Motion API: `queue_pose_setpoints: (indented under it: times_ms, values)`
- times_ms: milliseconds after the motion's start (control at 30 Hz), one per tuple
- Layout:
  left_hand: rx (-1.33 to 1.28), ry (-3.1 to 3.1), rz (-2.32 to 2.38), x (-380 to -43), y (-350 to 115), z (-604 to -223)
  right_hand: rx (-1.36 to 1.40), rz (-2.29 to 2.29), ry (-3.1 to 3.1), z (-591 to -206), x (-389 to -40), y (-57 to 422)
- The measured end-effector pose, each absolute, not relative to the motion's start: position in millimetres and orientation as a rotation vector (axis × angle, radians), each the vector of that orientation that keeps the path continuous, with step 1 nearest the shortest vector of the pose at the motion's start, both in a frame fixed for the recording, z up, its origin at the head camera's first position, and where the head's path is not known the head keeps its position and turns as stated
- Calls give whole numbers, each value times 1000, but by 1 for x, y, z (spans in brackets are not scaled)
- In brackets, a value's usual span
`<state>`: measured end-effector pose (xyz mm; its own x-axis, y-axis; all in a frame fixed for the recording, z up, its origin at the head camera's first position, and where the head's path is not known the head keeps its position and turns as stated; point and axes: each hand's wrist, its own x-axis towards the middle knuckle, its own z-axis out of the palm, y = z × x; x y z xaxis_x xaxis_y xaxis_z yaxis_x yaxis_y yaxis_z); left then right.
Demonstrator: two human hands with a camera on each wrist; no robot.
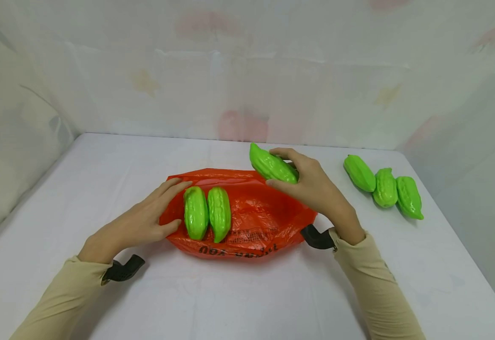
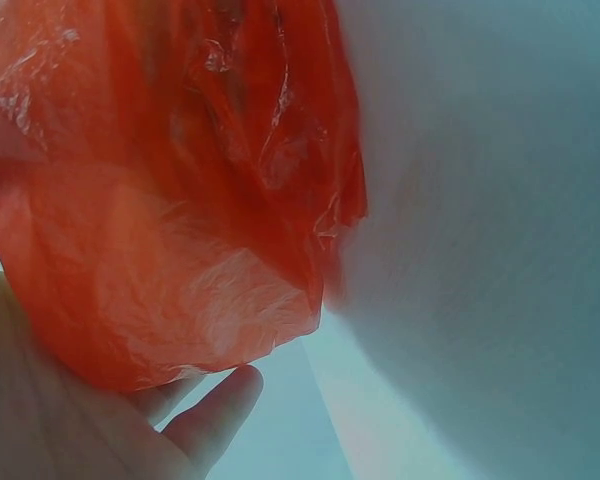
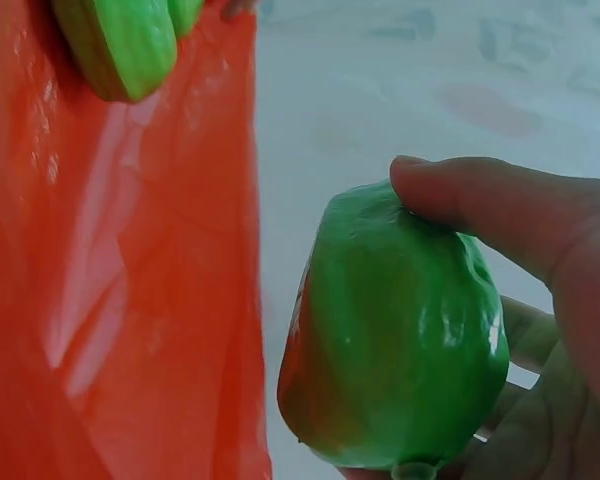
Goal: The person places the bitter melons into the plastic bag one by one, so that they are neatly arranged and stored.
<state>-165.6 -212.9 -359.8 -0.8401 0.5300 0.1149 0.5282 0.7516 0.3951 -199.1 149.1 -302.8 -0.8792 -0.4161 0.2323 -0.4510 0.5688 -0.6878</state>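
My right hand holds a green, bumpy bitter melon between thumb and fingers, above the far right part of a red plastic bag. The right wrist view shows the thumb on top of this bitter melon and fingers behind it. Two more bitter melons, a left one and a right one, lie side by side in the bag's left part. At the bag's left edge my left hand rests with fingers extended and thumb apart; in the left wrist view its fingers lie against the red plastic.
Three similar green bitter melons, a left one, a middle one and a right one, lie in a row on the right of the white table. A pale patterned sheet hangs behind the table.
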Motion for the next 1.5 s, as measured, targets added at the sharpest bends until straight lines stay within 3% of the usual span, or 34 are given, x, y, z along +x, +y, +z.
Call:
queue_pose_setpoints:
  times_ms: [800, 1500]
  values:
    - [870, 2944, 653, -165, -213, -360, 960, 1016, -2819, -320, -187, 113]
    - [858, 2928, 660, -165, -212, -359, 877, 1064, -2909, -339, -185, 94]
